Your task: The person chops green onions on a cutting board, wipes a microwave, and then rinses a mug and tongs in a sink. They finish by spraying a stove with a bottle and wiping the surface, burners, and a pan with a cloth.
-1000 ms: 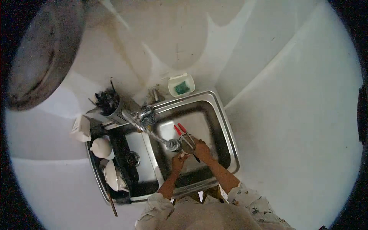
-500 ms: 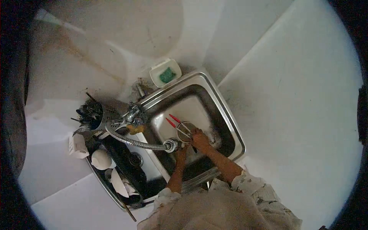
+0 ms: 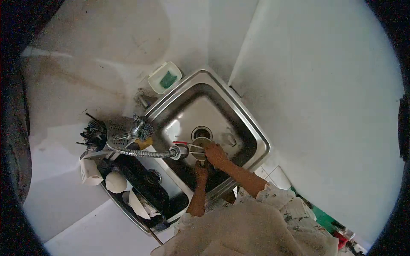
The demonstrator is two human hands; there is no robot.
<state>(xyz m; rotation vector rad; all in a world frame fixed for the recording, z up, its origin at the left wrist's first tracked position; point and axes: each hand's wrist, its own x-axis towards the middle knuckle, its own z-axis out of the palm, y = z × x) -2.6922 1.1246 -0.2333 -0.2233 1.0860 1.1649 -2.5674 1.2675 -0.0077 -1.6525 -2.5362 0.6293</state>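
Note:
Over the steel sink basin (image 3: 205, 106), my two hands are at a small round metal utensil (image 3: 199, 155) with two thin prongs, like handles. One red grip (image 3: 180, 142) shows; the other is hidden behind the tap head (image 3: 178, 151). My right hand (image 3: 215, 154) is closed on the utensil's right side. My left hand (image 3: 201, 170) grips its lower edge, though its fingers are partly hidden. The flexible metal tap hose (image 3: 143, 152) arches in from the left. Just beyond the utensil lies the drain (image 3: 201, 132).
A white tub (image 3: 152, 82) with a green scrubber (image 3: 168, 79) stands behind the sink. At left are a perforated cutlery holder (image 3: 114, 128) and a metal scrubber (image 3: 143, 128). A black rack (image 3: 143, 183) holds a white bowl (image 3: 115, 182) and other dishes.
The view has shifted and turned slightly. The utensil has rotated, its red-tipped prongs swinging left beneath the tap head, and the drain has come into sight. Both hands stay on it.

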